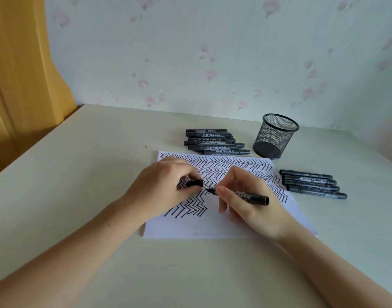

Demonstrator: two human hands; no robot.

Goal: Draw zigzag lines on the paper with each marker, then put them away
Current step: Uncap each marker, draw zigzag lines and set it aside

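A black mesh pen cup (275,136) stands upright on the pale table (79,174), at about one o'clock from the paper's centre and just off the sheet's far right corner. Through the mesh nothing shows inside it.

The paper (212,225) lies flat in the middle of the table, its far half covered with black zigzag lines, its near strip bare. Over it, the right hand (250,203) grips an uncapped black marker (252,197) with curled fingers and thumb; the tip points to nine o'clock, at or just above the sheet, and the barrel's butt sticks out toward three o'clock. The left hand (166,187) sits at nine o'clock from that tip, pinching the black cap (194,183) between thumb and fingers, the cap's open end facing the marker tip, the two a little apart.

A heap of capped markers (215,142) lies at twelve o'clock, just beyond the paper's far edge and beside the cup. A second row of capped markers (312,184) lies at three o'clock, just off the right edge of the sheet.

The hands hide part of the drawn lines. Whether the tip touches the paper cannot be told. The labels on the barrels are too small to read in full. Both forearms run out of view at the lower edge.
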